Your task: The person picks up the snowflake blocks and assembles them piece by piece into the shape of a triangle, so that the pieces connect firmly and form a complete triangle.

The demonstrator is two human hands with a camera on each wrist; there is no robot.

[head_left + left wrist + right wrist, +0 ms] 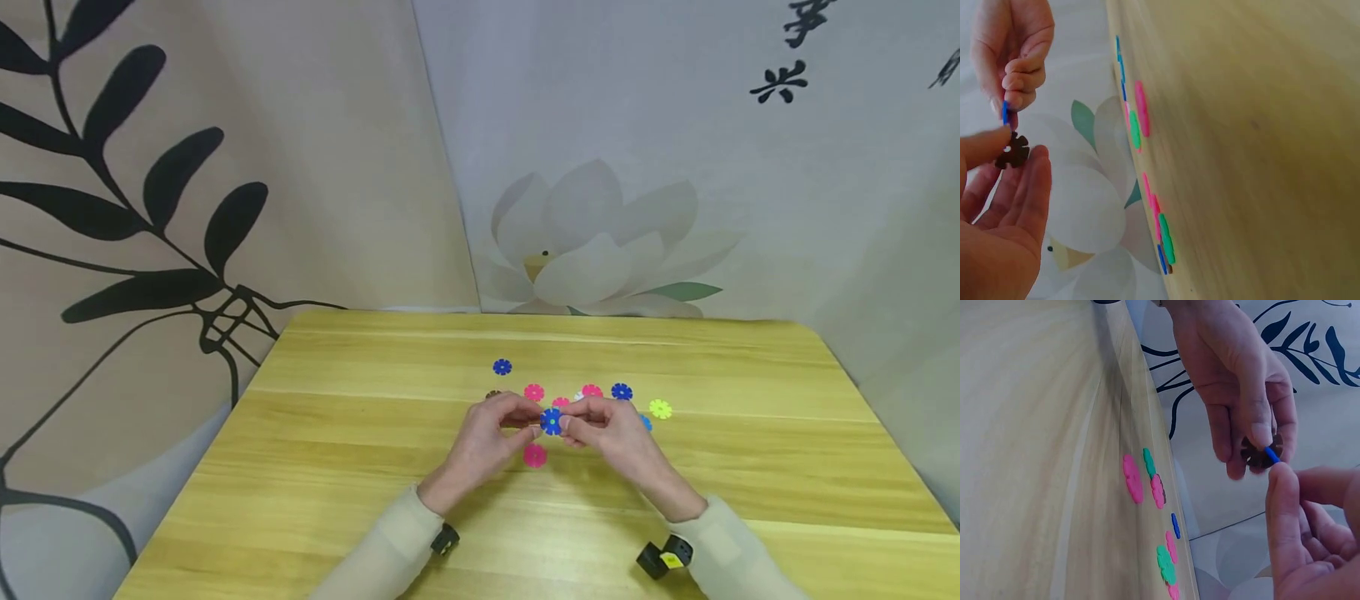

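A person's left forearm [382,550] and right forearm [738,550], both cream-sleeved, slant inward toward a small blue disc [552,422] between the hands. The left hand [487,433] is just left of the disc, palm partly turned up, thumb pressed toward long, nearly straight fingers in a pinch. The right hand [618,433], on the disc's right, pinches its edge between thumb and index finger, the other fingers loosely curled. The left wrist [438,493] and right wrist [681,500] flank it, nearer the body

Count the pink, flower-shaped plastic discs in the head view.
4: a near disc; farther back, a left disc, middle disc and right disc. The left hand and right hand may hide more.
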